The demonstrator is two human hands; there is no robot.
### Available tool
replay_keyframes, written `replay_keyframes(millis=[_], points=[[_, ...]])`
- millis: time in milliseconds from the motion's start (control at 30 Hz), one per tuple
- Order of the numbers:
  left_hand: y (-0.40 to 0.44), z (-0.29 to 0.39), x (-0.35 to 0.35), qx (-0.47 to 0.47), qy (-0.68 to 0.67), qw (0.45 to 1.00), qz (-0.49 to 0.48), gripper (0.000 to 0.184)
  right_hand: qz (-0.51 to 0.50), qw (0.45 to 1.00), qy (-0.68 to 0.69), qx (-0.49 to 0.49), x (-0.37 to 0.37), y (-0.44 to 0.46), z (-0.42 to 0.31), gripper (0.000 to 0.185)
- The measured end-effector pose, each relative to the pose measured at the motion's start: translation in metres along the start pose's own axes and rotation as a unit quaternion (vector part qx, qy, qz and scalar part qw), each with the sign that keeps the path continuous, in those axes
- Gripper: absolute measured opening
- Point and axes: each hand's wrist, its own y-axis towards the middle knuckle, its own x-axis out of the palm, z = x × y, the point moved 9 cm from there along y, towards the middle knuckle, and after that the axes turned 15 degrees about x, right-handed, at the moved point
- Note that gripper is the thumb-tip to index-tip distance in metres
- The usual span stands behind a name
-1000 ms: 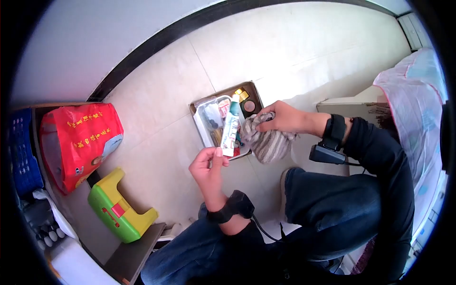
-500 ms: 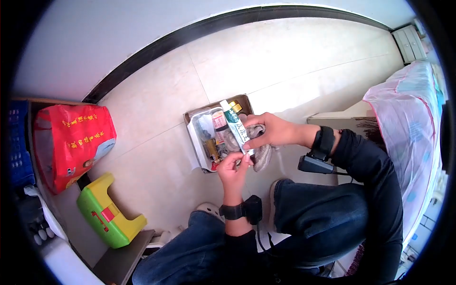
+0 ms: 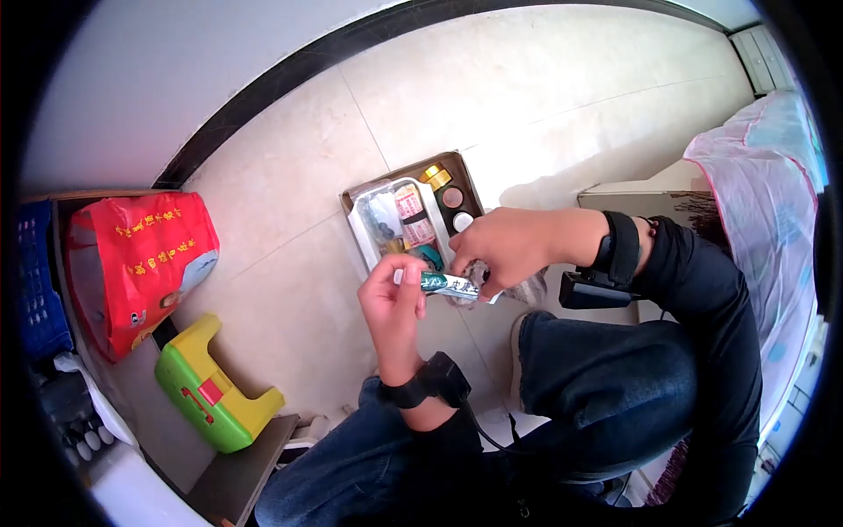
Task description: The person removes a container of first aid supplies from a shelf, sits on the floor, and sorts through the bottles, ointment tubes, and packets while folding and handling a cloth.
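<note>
A green and white ointment tube (image 3: 455,285) lies almost level between my hands, above the near edge of an open cardboard box (image 3: 467,172). My left hand (image 3: 393,299) is closed on its white cap end. My right hand (image 3: 514,246) pinches the flat end, and a crumpled greyish-brown cloth (image 3: 529,290) is bunched under those fingers. Inside the box, a white plastic tray (image 3: 362,235) holds a pink-and-white labelled packet (image 3: 413,211) and other small items. Beside the tray stand a gold-capped jar (image 3: 435,176), a pinkish round lid (image 3: 452,197) and a white round lid (image 3: 462,221).
To the left stand a red bag (image 3: 145,255) and a green-and-yellow plastic stool (image 3: 211,386). A pale sheer cover (image 3: 755,202) hangs at the right, with a small drawer unit (image 3: 762,57) behind it. My bent knees (image 3: 606,369) are close to the box. Pale floor tiles (image 3: 290,176) surround it.
The tube has swung from steeply upright to nearly level, cap end leftward. My left hand has shifted from its lower end to the cap, and the right hand now grips the flat end.
</note>
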Motion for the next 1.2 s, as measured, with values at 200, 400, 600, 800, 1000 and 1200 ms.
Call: replay_keyframes(millis=[200,400,600,800,1000,1200], points=[[-0.005,0.009,-0.020,0.049,0.102,0.991,0.069,0.022,0.159,0.987,0.028,0.014,-0.035,-0.003,0.016,0.036],[-0.006,0.005,-0.040,0.087,0.030,0.978,0.185,0.021,0.450,0.867,0.208,0.049,-0.080,-0.045,0.024,0.040],[-0.007,0.002,-0.019,0.072,-0.121,0.964,0.225,0.009,0.494,0.818,-0.200,-0.216,-0.027,-0.057,-0.068,0.035],[-0.013,0.002,-0.012,0.032,-0.179,0.975,0.130,0.018,0.480,0.819,-0.237,-0.206,-0.024,-0.049,-0.066,0.037],[-0.013,0.007,0.007,0.031,-0.197,0.977,0.082,0.022,0.521,0.790,-0.271,-0.176,-0.039,-0.058,-0.046,0.035],[-0.013,0.017,0.007,0.059,-0.177,0.980,0.073,0.024,0.576,0.796,-0.185,-0.020,-0.084,-0.065,-0.008,0.038]])
